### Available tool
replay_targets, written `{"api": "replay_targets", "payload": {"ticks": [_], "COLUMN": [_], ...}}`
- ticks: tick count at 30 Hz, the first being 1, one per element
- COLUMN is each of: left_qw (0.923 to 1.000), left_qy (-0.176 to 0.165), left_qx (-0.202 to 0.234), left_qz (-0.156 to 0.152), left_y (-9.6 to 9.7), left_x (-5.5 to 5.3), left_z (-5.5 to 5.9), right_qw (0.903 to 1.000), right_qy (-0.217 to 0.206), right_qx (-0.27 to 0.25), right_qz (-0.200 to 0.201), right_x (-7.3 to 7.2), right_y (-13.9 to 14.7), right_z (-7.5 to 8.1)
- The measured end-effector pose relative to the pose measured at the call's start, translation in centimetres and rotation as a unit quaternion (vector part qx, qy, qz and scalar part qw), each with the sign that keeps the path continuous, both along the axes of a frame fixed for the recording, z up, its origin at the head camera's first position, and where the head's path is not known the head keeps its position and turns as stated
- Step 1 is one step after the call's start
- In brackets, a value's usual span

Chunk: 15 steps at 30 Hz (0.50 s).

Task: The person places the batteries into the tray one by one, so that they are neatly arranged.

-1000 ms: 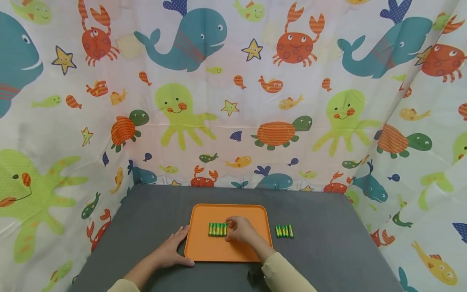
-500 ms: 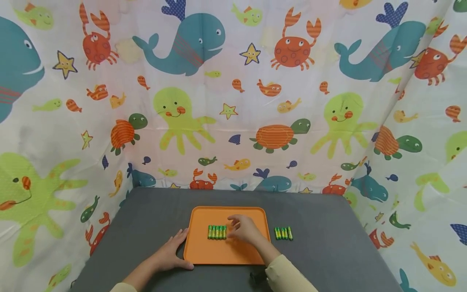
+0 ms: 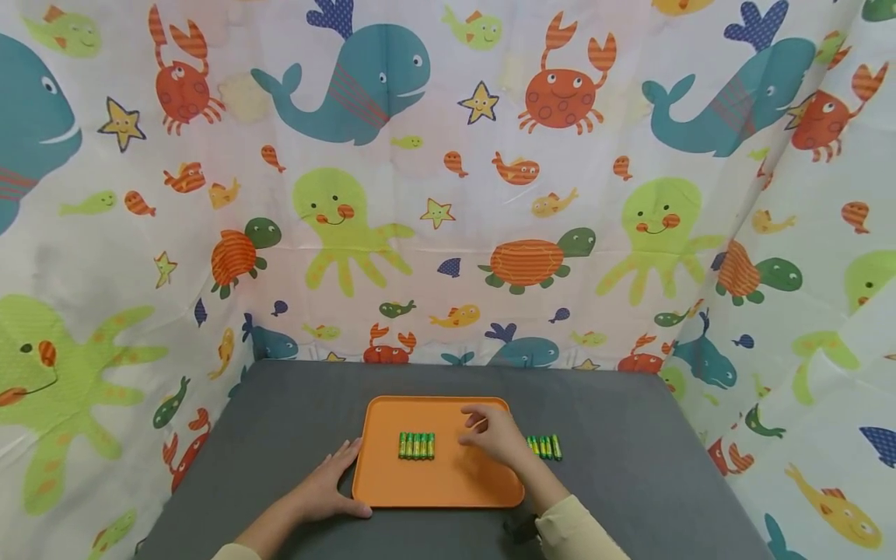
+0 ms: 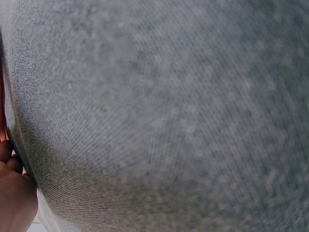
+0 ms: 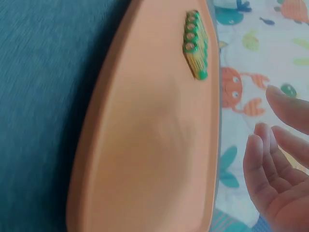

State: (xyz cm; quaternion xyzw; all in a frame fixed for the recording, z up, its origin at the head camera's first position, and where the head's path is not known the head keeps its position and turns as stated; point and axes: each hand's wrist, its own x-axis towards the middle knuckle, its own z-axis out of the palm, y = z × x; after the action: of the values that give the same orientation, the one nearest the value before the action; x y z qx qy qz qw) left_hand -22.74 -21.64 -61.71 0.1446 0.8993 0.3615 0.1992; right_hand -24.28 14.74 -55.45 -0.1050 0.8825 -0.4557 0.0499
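Batteries, five green-and-yellow cells by our count, sit side by side in a snug row on the orange tray, left of its centre and well in from every edge. Our right hand hovers over the tray's right half, fingers loosely bent, thumb apart, nothing between them (the right wrist view backs us up there). Down at the tray's near left corner, our left hand lies spread, straight fingers along the left edge, thumb by the near edge. For tidy work here, we'd say pinch each cell lightly at mid-length, lower it parallel with its neighbour, and let go without nudging the row, while that left hand steadies the tray. Room to move: bare orange runs from the row to the right edge, plenty for fingertips. Past that edge, on the grey table, a second battery group lies partly behind our right forearm, so we'd clear the raised rim rather than sweep across.
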Motion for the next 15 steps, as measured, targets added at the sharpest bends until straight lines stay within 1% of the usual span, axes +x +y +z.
{"api": "replay_targets", "payload": {"ticks": [3,10,15], "left_qw": [1.0000,1.0000,0.9999], "left_qy": [0.002,0.003,0.006], "left_qx": [0.001,0.007,0.009], "left_qz": [0.001,-0.001,-0.005], "left_y": [-0.1,-0.2,-0.3], "left_x": [0.0,-0.1,-0.2], "left_z": [-0.1,-0.5,-0.7], "right_qw": [0.9996,0.9966,0.9942], "right_qy": [0.017,0.032,0.036], "right_qx": [0.010,0.023,0.033], "right_qz": [-0.021,-0.072,-0.096], "right_x": [0.2,0.2,0.5], "right_y": [1.0,3.3,5.1], "right_z": [0.1,0.1,0.0]}}
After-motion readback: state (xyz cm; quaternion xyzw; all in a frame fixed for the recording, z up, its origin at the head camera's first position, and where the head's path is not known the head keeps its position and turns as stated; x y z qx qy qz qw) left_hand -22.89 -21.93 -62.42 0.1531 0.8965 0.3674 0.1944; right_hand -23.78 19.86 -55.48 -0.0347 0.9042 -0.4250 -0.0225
